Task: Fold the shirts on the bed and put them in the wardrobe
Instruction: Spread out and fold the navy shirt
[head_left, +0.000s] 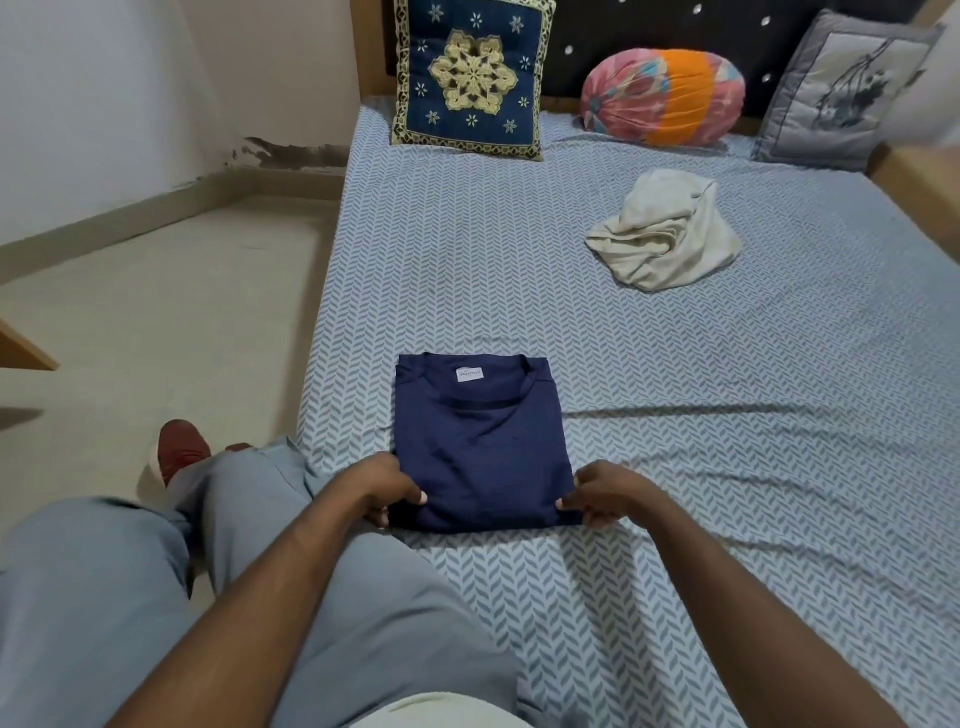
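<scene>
Thumbs of the left hand (387, 488) and right hand (605, 493) pinch the near corners of the folded navy shirt (480, 447), the other fingers hidden beneath it. It lies flat on the bed (727, 441) by the left edge. A crumpled white shirt (667, 234) sits well behind. A grey cushion (841, 88) at the headboard (623, 31) is partly cut off. The floor (156, 286) is beige.

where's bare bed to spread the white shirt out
Widest bare sheet lies right of the folded navy shirt, nearer than the crumpled white shirt. Another patch: between navy shirt and blue cushion. Crowded: the headboard end, with bolster and grey cushion.
</scene>
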